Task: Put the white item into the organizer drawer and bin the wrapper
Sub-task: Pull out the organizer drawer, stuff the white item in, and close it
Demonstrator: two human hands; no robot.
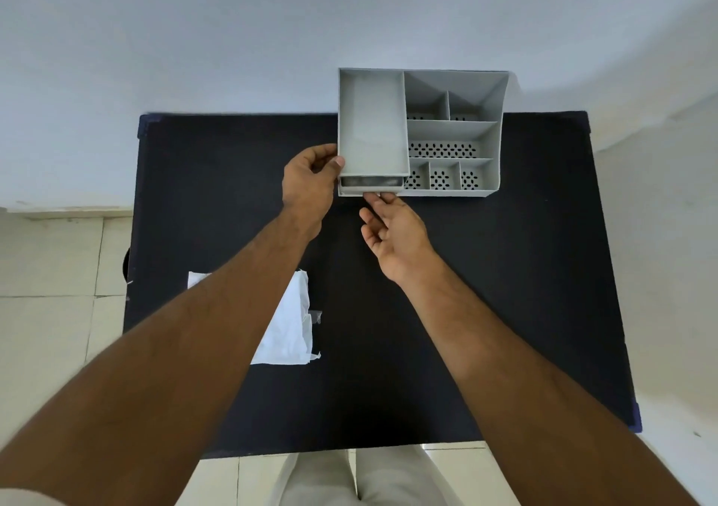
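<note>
Two hands work at the far side of the black tabletop (pixel 505 311), while the task's white item (pixel 289 327), seemingly in a clear wrapper (pixel 315 316) whose edges poke out at its 3 o'clock side, lies flat near the 8 o'clock part of the surface, partly hidden under the left forearm. The left hand (pixel 309 185) presses its thumb and curled fingers against the 9 o'clock wall of the grey organizer (pixel 454 132), a narrow grip on the casing, likely bracing it so it will not slide. At 6 o'clock of the organizer, the drawer (pixel 371 187) stands only slightly out, and its inside looks dark; whether anything lies in it I cannot tell. The right hand (pixel 392 229), palm up with its fingers loosely spread, touches the drawer's front lip with its fingertips (pixel 379 196), holding nothing. All upper compartments show bare floors, some perforated. No bin is visible.
</note>
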